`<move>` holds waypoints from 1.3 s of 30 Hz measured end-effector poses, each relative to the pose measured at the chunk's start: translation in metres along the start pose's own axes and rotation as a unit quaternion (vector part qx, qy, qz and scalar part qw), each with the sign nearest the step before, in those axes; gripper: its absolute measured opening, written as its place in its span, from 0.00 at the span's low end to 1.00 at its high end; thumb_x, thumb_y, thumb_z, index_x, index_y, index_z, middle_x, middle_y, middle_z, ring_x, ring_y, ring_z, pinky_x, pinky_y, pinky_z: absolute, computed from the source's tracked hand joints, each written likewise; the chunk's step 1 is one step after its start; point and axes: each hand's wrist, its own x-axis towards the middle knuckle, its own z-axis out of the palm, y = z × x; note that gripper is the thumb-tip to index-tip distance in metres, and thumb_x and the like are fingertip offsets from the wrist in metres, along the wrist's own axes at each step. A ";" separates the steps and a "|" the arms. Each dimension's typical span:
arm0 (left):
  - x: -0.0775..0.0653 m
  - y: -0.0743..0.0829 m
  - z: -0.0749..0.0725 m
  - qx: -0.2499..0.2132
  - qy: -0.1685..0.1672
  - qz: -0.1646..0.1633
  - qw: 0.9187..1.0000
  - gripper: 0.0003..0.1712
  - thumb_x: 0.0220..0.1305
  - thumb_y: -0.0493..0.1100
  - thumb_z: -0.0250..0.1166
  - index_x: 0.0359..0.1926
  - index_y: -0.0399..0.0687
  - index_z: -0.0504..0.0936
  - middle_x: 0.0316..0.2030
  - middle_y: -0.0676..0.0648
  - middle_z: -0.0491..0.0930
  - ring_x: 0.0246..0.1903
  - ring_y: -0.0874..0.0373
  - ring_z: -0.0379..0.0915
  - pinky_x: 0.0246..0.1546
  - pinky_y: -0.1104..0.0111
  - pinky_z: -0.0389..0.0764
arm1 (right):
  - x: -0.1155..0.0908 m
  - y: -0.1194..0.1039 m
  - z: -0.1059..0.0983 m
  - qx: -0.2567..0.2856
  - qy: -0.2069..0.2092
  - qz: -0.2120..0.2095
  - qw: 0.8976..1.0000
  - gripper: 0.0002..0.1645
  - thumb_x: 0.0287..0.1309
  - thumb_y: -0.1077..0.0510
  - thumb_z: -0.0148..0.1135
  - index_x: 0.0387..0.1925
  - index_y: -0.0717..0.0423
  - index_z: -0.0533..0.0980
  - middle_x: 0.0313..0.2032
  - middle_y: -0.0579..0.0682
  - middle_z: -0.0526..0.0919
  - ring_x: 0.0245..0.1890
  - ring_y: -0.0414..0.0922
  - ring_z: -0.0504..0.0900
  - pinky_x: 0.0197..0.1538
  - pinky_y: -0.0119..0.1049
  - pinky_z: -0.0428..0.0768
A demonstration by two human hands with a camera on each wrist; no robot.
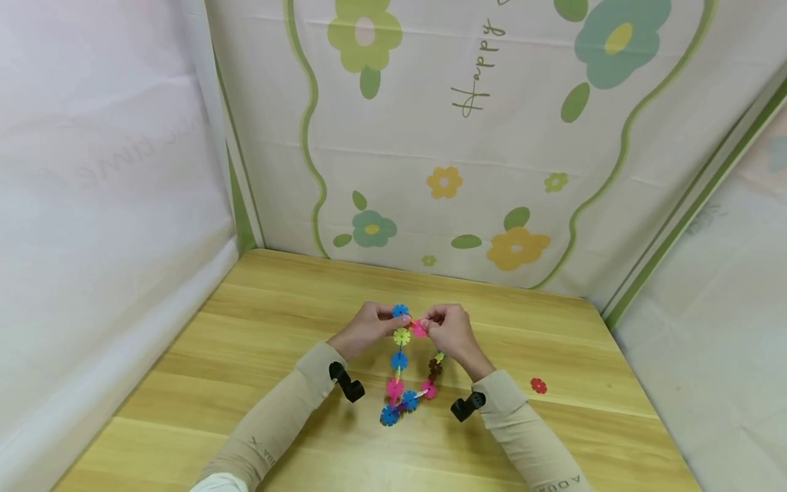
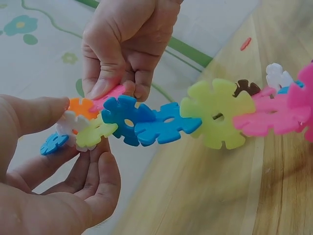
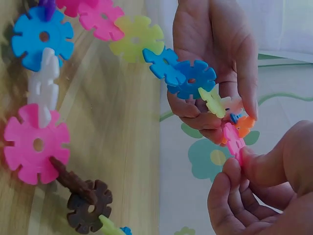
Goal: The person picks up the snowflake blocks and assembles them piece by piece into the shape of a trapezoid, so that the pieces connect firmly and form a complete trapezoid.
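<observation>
Both hands meet over the table at a chain of notched plastic snowflake discs. My left hand (image 1: 367, 326) pinches the chain's end between thumb and fingers, at an orange disc (image 2: 80, 106) and a white disc (image 2: 70, 125). A pink disc (image 2: 108, 98) is pinched by my right hand (image 1: 451, 333), its edge against the orange one. From the left hand the chain runs down through a yellow-green disc (image 1: 402, 336) and blue discs (image 2: 168, 123). It loops round by a white disc (image 3: 45, 88) and brown discs (image 3: 91, 208) toward the right forearm.
One loose red disc (image 1: 538, 386) lies on the wooden table (image 1: 258, 301), right of the right forearm. Fabric walls with printed flowers (image 1: 518, 248) enclose the back and sides. Each wrist wears a black camera mount (image 1: 347, 383).
</observation>
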 end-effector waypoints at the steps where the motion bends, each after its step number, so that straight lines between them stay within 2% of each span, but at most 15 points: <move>1: 0.000 0.000 0.000 -0.003 0.000 0.000 1.000 0.18 0.75 0.52 0.68 0.47 0.41 0.90 0.46 0.44 0.90 0.42 0.58 0.82 0.54 0.54 0.84 | 0.000 0.000 0.000 0.001 0.000 0.003 1.000 0.09 0.69 0.63 0.67 0.31 0.54 0.86 0.30 0.52 0.85 0.28 0.45 0.78 0.29 0.35 0.77; 4: 0.000 -0.002 0.000 -0.009 -0.005 -0.002 1.000 0.17 0.75 0.51 0.68 0.46 0.39 0.90 0.44 0.44 0.90 0.41 0.58 0.81 0.51 0.58 0.85 | -0.001 -0.001 0.000 -0.005 -0.005 0.005 1.000 0.08 0.68 0.64 0.67 0.31 0.56 0.87 0.32 0.55 0.86 0.28 0.44 0.78 0.28 0.34 0.77; 6: 0.000 -0.002 -0.001 -0.012 -0.010 -0.003 1.000 0.17 0.75 0.50 0.68 0.46 0.38 0.90 0.44 0.44 0.90 0.40 0.58 0.81 0.51 0.58 0.84 | -0.001 -0.001 0.000 -0.010 -0.012 -0.002 1.000 0.08 0.68 0.65 0.66 0.32 0.58 0.87 0.33 0.58 0.87 0.27 0.45 0.78 0.28 0.35 0.77; 10: 0.000 -0.003 -0.001 -0.022 -0.015 -0.008 1.000 0.18 0.76 0.50 0.67 0.48 0.38 0.89 0.45 0.45 0.90 0.41 0.59 0.82 0.51 0.59 0.85 | 0.001 -0.001 -0.002 0.011 -0.026 0.004 1.000 0.08 0.68 0.65 0.66 0.33 0.59 0.87 0.34 0.59 0.88 0.29 0.47 0.81 0.32 0.39 0.82; 13: -0.001 -0.002 0.000 -0.034 -0.007 -0.016 0.999 0.18 0.76 0.50 0.67 0.50 0.38 0.89 0.46 0.48 0.89 0.44 0.60 0.84 0.50 0.65 0.86 | 0.001 0.001 -0.003 0.039 -0.029 0.023 0.999 0.07 0.70 0.63 0.67 0.34 0.59 0.87 0.33 0.56 0.87 0.32 0.49 0.84 0.35 0.41 0.85; 16: -0.001 0.001 0.002 -0.052 0.012 -0.022 0.998 0.19 0.76 0.49 0.66 0.51 0.35 0.89 0.47 0.47 0.89 0.45 0.61 0.86 0.52 0.65 0.87 | 0.001 0.006 -0.004 0.062 -0.035 0.025 0.997 0.07 0.72 0.61 0.66 0.38 0.60 0.87 0.35 0.57 0.87 0.34 0.52 0.85 0.38 0.44 0.86; 20: -0.001 0.005 0.004 -0.063 0.041 -0.034 0.997 0.19 0.75 0.49 0.68 0.50 0.34 0.89 0.47 0.45 0.90 0.44 0.61 0.87 0.54 0.63 0.88 | 0.002 0.014 -0.006 0.116 -0.061 0.019 0.991 0.11 0.75 0.59 0.63 0.46 0.63 0.85 0.42 0.65 0.87 0.42 0.60 0.86 0.49 0.54 0.87; 24: 0.001 0.005 0.005 -0.063 0.054 -0.046 0.996 0.19 0.75 0.49 0.68 0.50 0.35 0.90 0.47 0.45 0.90 0.46 0.58 0.88 0.55 0.62 0.87 | 0.003 0.022 -0.008 0.163 -0.107 0.040 0.980 0.12 0.76 0.56 0.63 0.50 0.60 0.85 0.49 0.67 0.86 0.52 0.66 0.84 0.60 0.61 0.84; 27: 0.001 0.005 0.006 -0.062 0.055 -0.047 0.995 0.20 0.75 0.50 0.68 0.50 0.36 0.90 0.49 0.42 0.90 0.48 0.55 0.88 0.57 0.60 0.87 | 0.003 0.028 -0.008 0.177 -0.134 0.050 0.974 0.15 0.76 0.56 0.62 0.54 0.62 0.83 0.50 0.67 0.86 0.53 0.64 0.86 0.62 0.59 0.84; 30: 0.002 0.004 0.006 -0.061 0.050 -0.046 0.996 0.20 0.75 0.51 0.68 0.51 0.37 0.90 0.53 0.38 0.89 0.50 0.55 0.88 0.58 0.59 0.86 | 0.003 0.032 -0.008 0.186 -0.138 0.054 0.971 0.15 0.76 0.59 0.62 0.54 0.67 0.82 0.48 0.67 0.87 0.49 0.62 0.87 0.60 0.58 0.85; 34: 0.002 0.005 0.005 -0.064 0.039 -0.047 0.996 0.21 0.75 0.52 0.67 0.53 0.38 0.89 0.58 0.34 0.86 0.49 0.57 0.88 0.60 0.58 0.85 | 0.004 0.035 -0.011 0.185 -0.138 0.058 0.971 0.15 0.76 0.62 0.60 0.54 0.69 0.82 0.46 0.66 0.86 0.45 0.57 0.88 0.58 0.56 0.86; 39: 0.003 0.005 0.004 -0.053 0.027 -0.048 0.997 0.21 0.75 0.52 0.67 0.54 0.39 0.89 0.54 0.36 0.88 0.44 0.61 0.87 0.59 0.57 0.86 | 0.007 0.036 -0.014 0.176 -0.143 0.048 0.973 0.16 0.77 0.61 0.59 0.55 0.70 0.81 0.48 0.68 0.85 0.44 0.54 0.87 0.58 0.56 0.86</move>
